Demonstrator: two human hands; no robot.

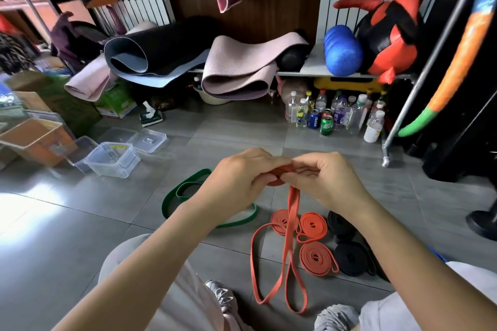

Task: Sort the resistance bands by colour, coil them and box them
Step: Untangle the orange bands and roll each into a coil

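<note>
A long red resistance band [293, 209] hangs from both my hands down to the floor, where its loose loops lie between my feet. My left hand [236, 177] and my right hand [322, 180] pinch its upper end, wound into a small coil between the fingertips. Three coiled red bands [313, 224] lie on the tiles below my right hand. Coiled black bands [351, 259] sit just right of them. A loose green band [183, 191] lies under my left forearm. Clear plastic boxes [113, 160] stand open at the left, with a lid [147, 140] beside them.
Rolled mats [234, 70] and a blue foam roller [343, 50] fill a low rack ahead. Bottles and cans [330, 113] stand under it. Cardboard boxes [35, 140] crowd the far left, a metal stand leg [386, 161] the right. My shoes [336, 317] are at the bottom.
</note>
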